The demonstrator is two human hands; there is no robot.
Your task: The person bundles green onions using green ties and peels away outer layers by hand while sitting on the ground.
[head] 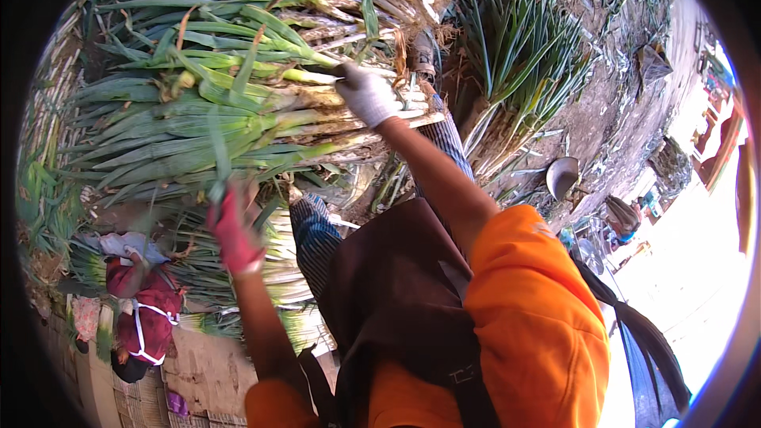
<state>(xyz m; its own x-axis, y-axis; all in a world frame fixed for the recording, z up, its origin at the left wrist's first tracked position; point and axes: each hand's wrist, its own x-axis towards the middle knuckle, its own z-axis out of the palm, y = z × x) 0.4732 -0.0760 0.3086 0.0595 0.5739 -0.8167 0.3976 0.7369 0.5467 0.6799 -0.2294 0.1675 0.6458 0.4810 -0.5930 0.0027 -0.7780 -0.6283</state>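
Note:
A large heap of long green onions [178,125] lies before me, leaves to the left and dirty white stalks to the right. My right hand [367,94], in a white knit glove with dark fingertips, is on the stalks near their root ends, its fingers closed around a pale stalk. Lower left, my left hand [238,229], in a red glove, is blurred beside the heap's lower edge. A long green leaf [218,151] rises from its fingers and appears held there.
Another bunch of green onions [505,95] stands at the right, near a metal bowl [562,178]. More stalks [291,249] lie below the heap. A person in dark red [145,315] bends at the lower left, by a flat board [205,371]. Leaf scraps litter the ground.

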